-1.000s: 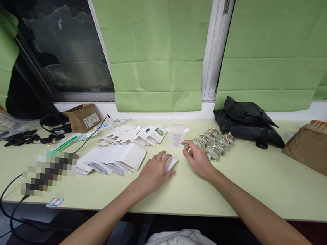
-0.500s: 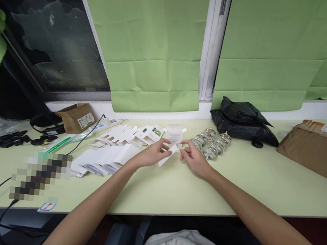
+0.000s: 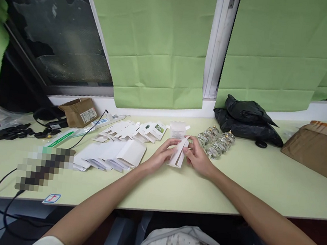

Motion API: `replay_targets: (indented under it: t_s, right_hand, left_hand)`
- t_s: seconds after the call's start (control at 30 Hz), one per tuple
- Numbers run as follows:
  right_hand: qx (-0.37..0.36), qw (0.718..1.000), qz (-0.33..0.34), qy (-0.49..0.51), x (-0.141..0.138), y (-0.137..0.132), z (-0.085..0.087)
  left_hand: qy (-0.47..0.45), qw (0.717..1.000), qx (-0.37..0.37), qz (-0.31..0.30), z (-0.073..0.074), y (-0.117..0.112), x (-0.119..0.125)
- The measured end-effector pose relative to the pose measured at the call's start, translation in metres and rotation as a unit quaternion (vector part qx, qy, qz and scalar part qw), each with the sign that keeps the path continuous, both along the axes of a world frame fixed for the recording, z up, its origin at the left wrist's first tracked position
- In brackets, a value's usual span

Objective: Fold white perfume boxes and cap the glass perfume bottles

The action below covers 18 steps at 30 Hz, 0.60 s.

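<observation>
Both my hands hold one small flat white carton (image 3: 178, 154) just above the pale green table (image 3: 233, 184). My left hand (image 3: 161, 157) pinches its left edge and my right hand (image 3: 198, 159) grips its right edge, fingers curled on it. Behind the carton stands an upright white box (image 3: 177, 129). To the left lie overlapping rows of more flat white cartons (image 3: 119, 153), some printed (image 3: 157, 129). A cluster of small clear glass jars (image 3: 215, 142) sits just right of my right hand.
A black plastic bag (image 3: 247, 117) lies by the window sill. A brown parcel (image 3: 318, 150) sits at the right edge, another small one (image 3: 78, 111) at the back left. Black cables (image 3: 6, 199), black clips (image 3: 13, 132) and a blurred device lie left.
My left hand lifted a flat carton off the table and brought it toward my right hand. Both hands now hold it between them, raised on edge.
</observation>
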State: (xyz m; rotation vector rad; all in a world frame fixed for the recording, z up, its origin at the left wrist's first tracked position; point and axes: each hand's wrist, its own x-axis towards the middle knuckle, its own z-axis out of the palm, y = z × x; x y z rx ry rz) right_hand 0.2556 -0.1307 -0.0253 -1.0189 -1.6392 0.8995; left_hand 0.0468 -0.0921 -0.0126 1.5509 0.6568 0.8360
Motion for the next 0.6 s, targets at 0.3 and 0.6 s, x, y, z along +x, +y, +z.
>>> replay_targets:
  t_s: [0.3, 0.6]
  right_hand:
    - [-0.023, 0.999, -0.003, 0.040, -0.002, 0.007, -0.004]
    - [-0.023, 0.998, -0.044, 0.042, 0.000, 0.009, -0.007]
  left_hand:
    - [-0.002, 0.995, 0.052, 0.080, -0.022, 0.013, 0.006]
    - [0.012, 0.980, 0.095, 0.177, -0.014, 0.009, 0.003]
